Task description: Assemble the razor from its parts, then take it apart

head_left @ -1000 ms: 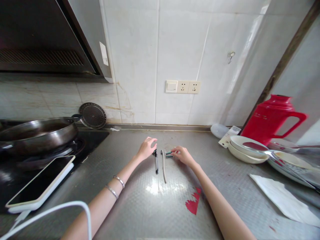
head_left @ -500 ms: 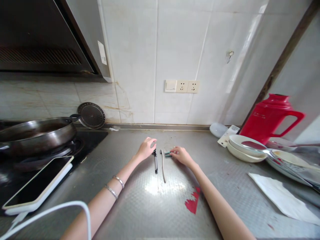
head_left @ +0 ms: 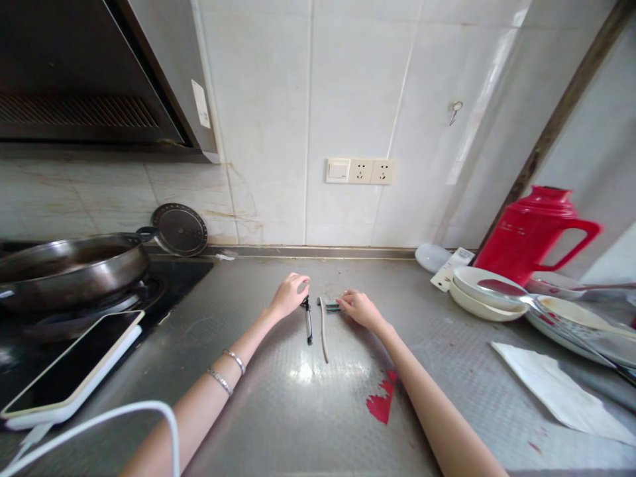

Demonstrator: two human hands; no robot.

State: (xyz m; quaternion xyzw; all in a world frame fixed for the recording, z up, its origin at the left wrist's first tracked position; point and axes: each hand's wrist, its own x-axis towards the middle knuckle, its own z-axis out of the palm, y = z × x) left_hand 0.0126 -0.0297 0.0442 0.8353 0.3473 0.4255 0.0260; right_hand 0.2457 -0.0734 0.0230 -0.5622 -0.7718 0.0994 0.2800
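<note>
Broad stretch of metal counter (head_left: 278, 424) between black stove (head_left: 191, 277) at left and crockery at right, back edge running along tiled wall (head_left: 268, 119). Room in front of the hands down to the near edge of view, with torn red scrap (head_left: 381, 403) beside the right forearm. White paper (head_left: 556, 384) farther right, near the crockery.

On the stove, steel pan (head_left: 114, 273) with something brown inside, too dim to tell. At far right, two stacked white bowls (head_left: 479, 308), with metal spoon (head_left: 530, 302) lying across the upper one and over flowered dish (head_left: 549, 336). Behind these, red flask (head_left: 529, 238).

Both arms stretched forward, converging near the middle of the counter. Left hand (head_left: 289, 296) partly open, thumb and forefinger curved apart, right at the upper end of black stick (head_left: 309, 324); cannot tell whether touching it. Right hand (head_left: 360, 308) low over the counter, thumb and fingers drawn together at the right end of small green piece (head_left: 332, 308); cannot tell whether gripping or only touching. Pale stick (head_left: 324, 334) lying lengthwise between the two hands, dark upper end just beside the green piece.
</note>
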